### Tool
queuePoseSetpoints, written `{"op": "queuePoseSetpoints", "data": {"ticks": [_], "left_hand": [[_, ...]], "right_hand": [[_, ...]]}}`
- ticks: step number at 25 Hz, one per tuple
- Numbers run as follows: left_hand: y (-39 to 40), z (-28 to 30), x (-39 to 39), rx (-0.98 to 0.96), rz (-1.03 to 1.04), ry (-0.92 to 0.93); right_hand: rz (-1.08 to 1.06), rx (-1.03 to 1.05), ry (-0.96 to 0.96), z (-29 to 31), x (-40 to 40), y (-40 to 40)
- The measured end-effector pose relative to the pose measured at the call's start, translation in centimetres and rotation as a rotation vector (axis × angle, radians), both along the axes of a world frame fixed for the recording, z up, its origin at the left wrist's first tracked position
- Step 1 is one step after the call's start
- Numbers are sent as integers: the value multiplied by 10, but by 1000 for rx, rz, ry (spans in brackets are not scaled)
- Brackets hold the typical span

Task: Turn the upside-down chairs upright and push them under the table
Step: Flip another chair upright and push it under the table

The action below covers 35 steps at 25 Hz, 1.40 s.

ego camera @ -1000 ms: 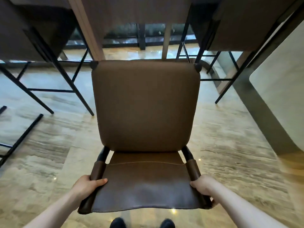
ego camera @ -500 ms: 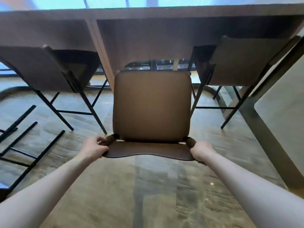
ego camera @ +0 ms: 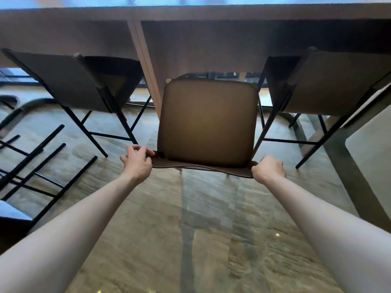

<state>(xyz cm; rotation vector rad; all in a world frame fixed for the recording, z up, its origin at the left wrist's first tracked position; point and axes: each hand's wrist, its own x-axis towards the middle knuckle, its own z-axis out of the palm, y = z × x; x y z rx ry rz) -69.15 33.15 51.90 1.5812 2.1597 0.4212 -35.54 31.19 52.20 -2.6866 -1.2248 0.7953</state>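
My left hand (ego camera: 137,162) sits at the left end of the brown chair's (ego camera: 206,121) backrest top, thumb laid over the edge toward the seat and the fingers loosely curled above it; whether they actually close on the backrest or only hover at it I cannot tell, since the frame is blurred there. My right hand (ego camera: 268,169) is at the right end of the same backrest, fingers curled down round the corner post and gripping it, knuckles up. Both my arms reach out nearly straight.

The chair stands upright on the floor (ego camera: 190,229), its seat pointing away from me and its far edge tucked below the near edge of the table (ego camera: 211,12). The backrest, seen almost edge-on, is the part nearest me and lies outside the table's edge. The chair sits just right of a pale wooden upright under the table.

To either side, another chair (ego camera: 69,81) on the left and a matching chair (ego camera: 330,83) on the right stand with their seats under the same near edge, black legs splayed on the floor. The right one's front leg runs close beside the right side of my chair's seat. At the far left edge of view black chair legs (ego camera: 36,161) lie slanted across the floor, belonging to a chair that is not upright. A pale rounded tabletop corner (ego camera: 372,157) shows at the right edge.
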Motion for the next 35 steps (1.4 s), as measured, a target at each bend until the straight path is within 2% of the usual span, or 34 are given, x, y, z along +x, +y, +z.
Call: {"op": "queuePoseSetpoints", "data": {"ticks": [3, 13, 22, 35], "left_hand": [[6, 3, 0, -1, -19, -44], [50, 15, 7, 9, -11, 16], [135, 38, 15, -6, -82, 37], [253, 66, 32, -43, -103, -43]], "right_hand": [[2, -17, 2, 3, 1, 6], [-12, -9, -23, 14, 6, 53], [-141, 125, -30, 42, 10, 127], [-259, 143, -11, 78, 18, 235]]}}
